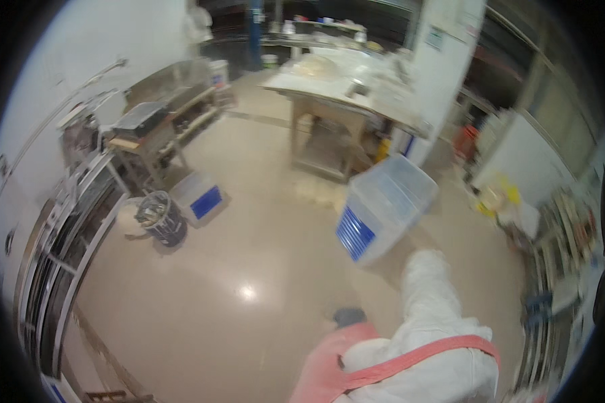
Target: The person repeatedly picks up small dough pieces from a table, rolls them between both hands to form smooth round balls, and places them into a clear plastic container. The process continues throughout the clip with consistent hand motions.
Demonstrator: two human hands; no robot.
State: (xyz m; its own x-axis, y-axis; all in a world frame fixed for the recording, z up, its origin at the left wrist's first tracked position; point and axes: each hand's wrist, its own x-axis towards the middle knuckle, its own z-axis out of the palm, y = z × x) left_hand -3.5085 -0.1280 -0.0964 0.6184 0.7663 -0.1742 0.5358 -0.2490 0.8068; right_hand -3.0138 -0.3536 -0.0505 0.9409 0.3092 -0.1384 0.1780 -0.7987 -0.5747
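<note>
My right arm, in a white sleeve [429, 282], reaches forward from the lower right. The sleeve ends just short of a clear plastic bin [400, 185] with a blue striped label on its side. My right hand does not show beyond the cuff, so I cannot tell whether it touches the bin. Leaning toward the upper right in the picture, the bin is see-through and its open top faces up. My left hand is out of view. A pink-red apron [326, 359] covers my front, and a dark shoe [349, 316] shows past it. The picture is smeared by motion.
Behind the bin stands a work table [282, 85] bearing a pale mound. Left of the middle are a dark bucket [168, 228] and a smaller clear bin [193, 183] on the floor. Metal racks [67, 255] line the left wall; another rack [558, 269] stands right.
</note>
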